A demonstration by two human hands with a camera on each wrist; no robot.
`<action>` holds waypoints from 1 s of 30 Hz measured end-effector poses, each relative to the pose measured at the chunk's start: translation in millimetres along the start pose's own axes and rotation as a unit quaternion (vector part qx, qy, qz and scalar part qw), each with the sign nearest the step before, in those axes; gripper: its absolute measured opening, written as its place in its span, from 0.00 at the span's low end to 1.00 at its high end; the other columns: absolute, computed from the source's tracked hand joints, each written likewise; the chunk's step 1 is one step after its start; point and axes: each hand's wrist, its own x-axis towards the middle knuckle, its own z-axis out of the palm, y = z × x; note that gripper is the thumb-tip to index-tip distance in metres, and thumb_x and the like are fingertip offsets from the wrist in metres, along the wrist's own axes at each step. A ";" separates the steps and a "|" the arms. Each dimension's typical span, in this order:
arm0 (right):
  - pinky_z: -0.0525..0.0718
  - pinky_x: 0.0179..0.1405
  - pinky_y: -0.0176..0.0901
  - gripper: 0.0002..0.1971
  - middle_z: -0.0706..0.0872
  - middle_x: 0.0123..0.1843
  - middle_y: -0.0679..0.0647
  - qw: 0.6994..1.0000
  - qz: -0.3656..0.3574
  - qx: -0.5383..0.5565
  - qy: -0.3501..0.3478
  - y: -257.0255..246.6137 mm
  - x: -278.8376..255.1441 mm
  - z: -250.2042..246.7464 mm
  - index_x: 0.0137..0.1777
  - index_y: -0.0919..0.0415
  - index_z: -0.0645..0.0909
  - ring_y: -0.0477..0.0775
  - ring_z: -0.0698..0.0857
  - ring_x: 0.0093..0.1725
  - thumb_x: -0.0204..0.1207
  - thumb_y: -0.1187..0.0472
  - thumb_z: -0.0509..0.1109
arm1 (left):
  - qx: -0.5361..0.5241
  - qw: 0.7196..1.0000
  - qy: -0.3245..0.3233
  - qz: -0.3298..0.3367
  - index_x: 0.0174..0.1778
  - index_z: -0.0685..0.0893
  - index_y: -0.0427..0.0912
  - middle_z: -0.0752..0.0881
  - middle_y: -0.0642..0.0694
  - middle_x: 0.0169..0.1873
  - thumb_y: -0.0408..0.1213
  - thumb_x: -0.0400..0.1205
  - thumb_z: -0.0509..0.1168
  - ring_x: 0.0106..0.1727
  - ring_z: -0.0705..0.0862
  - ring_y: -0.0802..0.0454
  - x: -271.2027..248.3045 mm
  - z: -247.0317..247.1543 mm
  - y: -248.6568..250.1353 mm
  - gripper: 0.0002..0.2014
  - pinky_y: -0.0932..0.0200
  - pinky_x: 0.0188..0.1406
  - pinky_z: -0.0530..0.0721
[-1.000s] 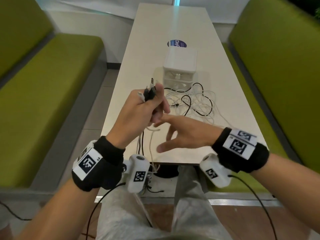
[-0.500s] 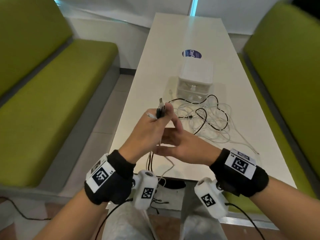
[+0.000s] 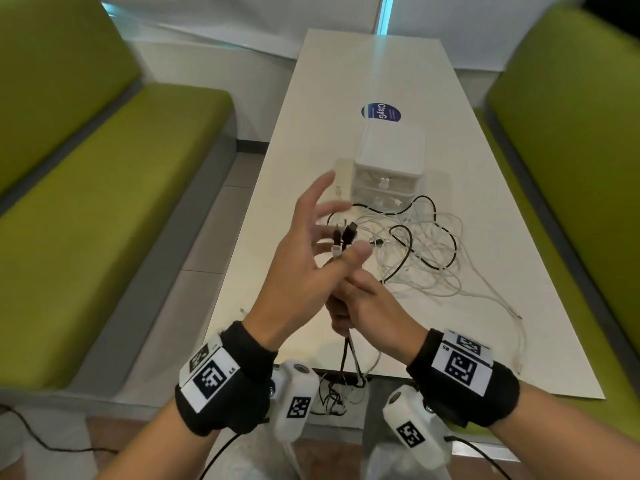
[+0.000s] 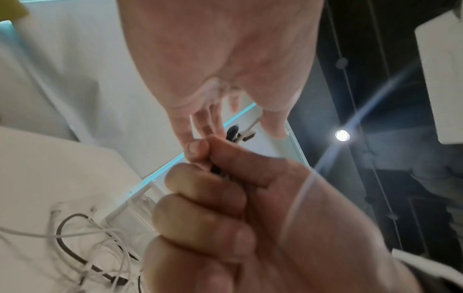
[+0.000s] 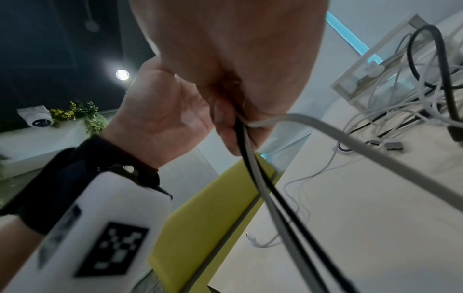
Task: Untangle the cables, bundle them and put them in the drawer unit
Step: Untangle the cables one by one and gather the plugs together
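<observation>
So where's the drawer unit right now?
Head view, centre: the drawer unit stands on the table, cable tangle right in front of it, blue sticker just behind.

In the lower middle of the frame the right hand (image 3: 367, 306) grips a few black and white cables (image 3: 345, 356). Their plugs (image 3: 346, 237) stand up beside the spread fingers (image 3: 311, 209) of the left hand (image 3: 298, 271). Above, a tangle (image 3: 426, 251) of cables lies on the white worktop (image 3: 346, 81) just before the drawer unit (image 3: 389, 157).
</observation>
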 end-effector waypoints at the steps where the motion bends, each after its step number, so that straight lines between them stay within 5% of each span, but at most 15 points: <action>1: 0.55 0.28 0.50 0.16 0.65 0.21 0.44 1.000 0.003 -0.011 -0.001 -2.3 -1.6 -0.6 0.37 0.64 0.68 0.50 0.59 0.23 0.88 0.66 0.51 | 0.005 0.999 -0.001 0.032 0.78 0.65 0.58 0.79 0.55 0.69 0.43 0.79 0.72 0.67 0.82 0.52 -0.7 1.3 0.1 0.33 0.60 0.64 0.81; 4: 0.54 0.27 0.50 0.14 0.66 0.21 0.45 0.999 0.009 -0.033 0.010 -6.0 -4.5 -2.7 0.38 0.66 0.67 0.52 0.60 0.23 0.87 0.66 0.51 | 0.017 0.992 0.000 0.121 0.66 0.82 0.47 0.77 0.46 0.71 0.30 0.75 0.75 0.72 0.79 0.45 -1.2 3.0 -5.0 0.24 0.44 0.68 0.80; 7: 0.52 0.29 0.53 0.12 0.65 0.24 0.47 1.000 0.025 0.007 0.012 -5.4 -5.3 -5.9 0.41 0.61 0.66 0.49 0.58 0.23 0.88 0.63 0.50 | -0.024 0.988 0.005 0.151 0.51 0.89 0.42 0.79 0.40 0.70 0.27 0.75 0.74 0.75 0.76 0.43 -3.2 1.7 -10.9 0.11 0.38 0.71 0.76; 12: 0.52 0.29 0.54 0.14 0.64 0.24 0.49 0.999 0.043 0.020 0.020 -2.4 -9.8 -5.7 0.39 0.55 0.72 0.50 0.58 0.22 0.87 0.61 0.56 | 0.007 0.992 0.059 0.112 0.43 0.90 0.40 0.85 0.44 0.58 0.30 0.80 0.70 0.67 0.82 0.46 2.2 2.7 -12.7 0.04 0.46 0.63 0.82; 15: 0.62 0.23 0.47 0.17 0.66 0.24 0.47 1.000 0.021 0.000 0.016 1.7 -9.9 -5.6 0.36 0.45 0.76 0.48 0.61 0.19 0.88 0.52 0.56 | -0.058 0.996 0.061 0.031 0.42 0.91 0.39 0.88 0.48 0.56 0.35 0.80 0.70 0.61 0.85 0.51 5.4 7.9 -7.4 0.06 0.57 0.53 0.85; 18: 0.72 0.22 0.48 0.15 0.68 0.22 0.44 0.999 -0.002 -0.039 0.012 2.4 -9.6 -7.2 0.42 0.51 0.72 0.51 0.65 0.17 0.87 0.45 0.53 | -0.059 0.997 0.047 -0.013 0.42 0.92 0.40 0.90 0.52 0.54 0.37 0.81 0.69 0.51 0.88 0.55 7.6 11.8 -8.1 0.07 0.67 0.36 0.81; 20: 0.72 0.21 0.48 0.16 0.68 0.22 0.46 0.999 -0.005 -0.034 0.013 2.6 -9.4 -8.7 0.42 0.54 0.70 0.54 0.64 0.17 0.87 0.46 0.53 | -0.057 0.997 0.047 -0.024 0.43 0.92 0.39 0.91 0.53 0.52 0.36 0.81 0.69 0.40 0.87 0.58 9.6 12.6 -9.4 0.07 0.71 0.34 0.76; 22: 0.72 0.20 0.47 0.15 0.68 0.23 0.47 1.000 -0.010 -0.027 0.013 2.4 -9.7 -9.7 0.43 0.56 0.69 0.54 0.64 0.17 0.88 0.48 0.53 | -0.061 0.997 0.042 -0.032 0.45 0.92 0.39 0.91 0.53 0.52 0.35 0.80 0.70 0.41 0.87 0.61 10.9 13.5 -9.6 0.06 0.72 0.37 0.77; 26: 0.63 0.19 0.43 0.17 0.65 0.24 0.50 1.000 -0.014 0.002 0.026 -0.3 -9.8 -9.9 0.41 0.59 0.66 0.51 0.60 0.18 0.87 0.48 0.52 | -0.103 0.994 0.023 -0.042 0.61 0.88 0.40 0.90 0.50 0.56 0.30 0.83 0.66 0.56 0.89 0.53 6.6 20.0 -5.9 0.12 0.55 0.56 0.86; 30: 0.57 0.19 0.33 0.19 0.64 0.22 0.48 0.999 0.005 0.025 0.035 -0.8 -8.4 -12.1 0.37 0.59 0.63 0.46 0.57 0.19 0.87 0.48 0.53 | -0.119 0.992 0.012 -0.034 0.69 0.82 0.44 0.88 0.48 0.59 0.31 0.84 0.64 0.56 0.90 0.51 5.8 23.0 -5.1 0.17 0.56 0.58 0.86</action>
